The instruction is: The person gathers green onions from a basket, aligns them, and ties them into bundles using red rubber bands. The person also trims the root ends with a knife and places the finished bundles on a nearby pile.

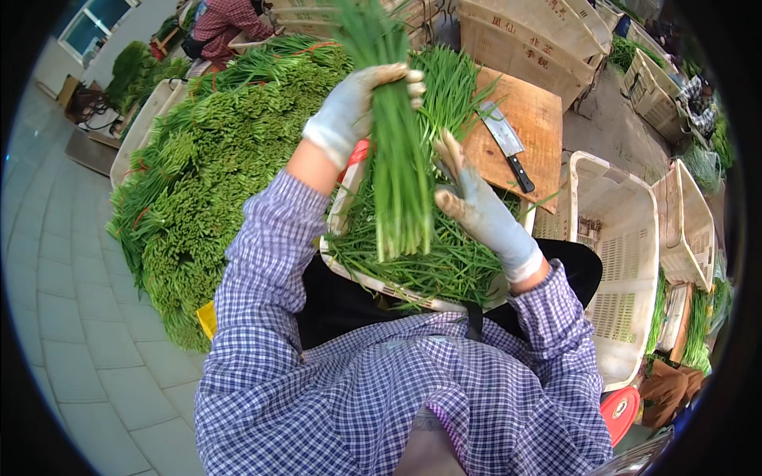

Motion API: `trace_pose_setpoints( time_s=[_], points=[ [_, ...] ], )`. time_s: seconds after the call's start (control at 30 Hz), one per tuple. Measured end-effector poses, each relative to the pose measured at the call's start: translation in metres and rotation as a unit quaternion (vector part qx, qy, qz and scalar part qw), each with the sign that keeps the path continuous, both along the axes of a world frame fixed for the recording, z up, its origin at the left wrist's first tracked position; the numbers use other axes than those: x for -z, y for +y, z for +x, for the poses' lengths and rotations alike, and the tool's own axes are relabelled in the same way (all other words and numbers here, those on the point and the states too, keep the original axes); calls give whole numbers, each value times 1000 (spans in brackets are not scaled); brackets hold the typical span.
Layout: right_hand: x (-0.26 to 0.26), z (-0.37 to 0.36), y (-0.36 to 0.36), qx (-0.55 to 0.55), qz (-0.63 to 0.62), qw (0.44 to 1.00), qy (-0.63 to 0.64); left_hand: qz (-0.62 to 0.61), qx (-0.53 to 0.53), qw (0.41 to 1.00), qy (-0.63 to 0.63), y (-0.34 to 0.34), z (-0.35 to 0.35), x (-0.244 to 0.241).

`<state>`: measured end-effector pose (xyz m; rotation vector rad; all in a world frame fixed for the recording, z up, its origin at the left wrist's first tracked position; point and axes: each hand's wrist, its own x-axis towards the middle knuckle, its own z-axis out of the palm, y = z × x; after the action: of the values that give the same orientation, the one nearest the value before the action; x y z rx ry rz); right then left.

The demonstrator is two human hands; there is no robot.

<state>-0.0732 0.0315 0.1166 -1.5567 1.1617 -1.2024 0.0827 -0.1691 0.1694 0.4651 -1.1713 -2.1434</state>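
My left hand (354, 107), in a pale work glove, is closed around a bundle of long green garlic chives (402, 172), whose pale cut ends hang downward. My right hand (488, 208), gloved too, is just right of the bundle with fingers apart, holding nothing. Below is a white plastic crate (381, 285) with loose green leaves (452, 268). A wooden board (536, 131) lies across its far right side, bearing a cleaver (509, 143) with a black handle. More chives (446, 89) lie at the board's left edge.
A large pile of tied green bundles (220, 178) rises at the left. An upright white crate (619, 238) stands at the right, near a red round lid (620, 413). Stacked crates (530, 47) are at the back. A person in a red checked shirt (226, 27) crouches at the upper left.
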Motion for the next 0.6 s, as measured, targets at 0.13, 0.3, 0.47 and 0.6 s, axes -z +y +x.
trace_pose_setpoints(
  time_s=[0.13, 0.3, 0.47, 0.6],
  points=[
    [-17, -14, -77, 164, -98, 978, 88, -32, 5, 998, -45, -67, -93, -14],
    [16, -39, -148, 288, 6, 949, 127, -212, -83, 944, -237, -138, -143, 32],
    [164, -9, -200, 345, 78, 819, 451, -458, -51, 643, -611, -160, -139, 195],
    [149, -15, -196, 342, 134, 828, 425, -366, -47, 799, -475, -162, -123, 168]
  ],
)
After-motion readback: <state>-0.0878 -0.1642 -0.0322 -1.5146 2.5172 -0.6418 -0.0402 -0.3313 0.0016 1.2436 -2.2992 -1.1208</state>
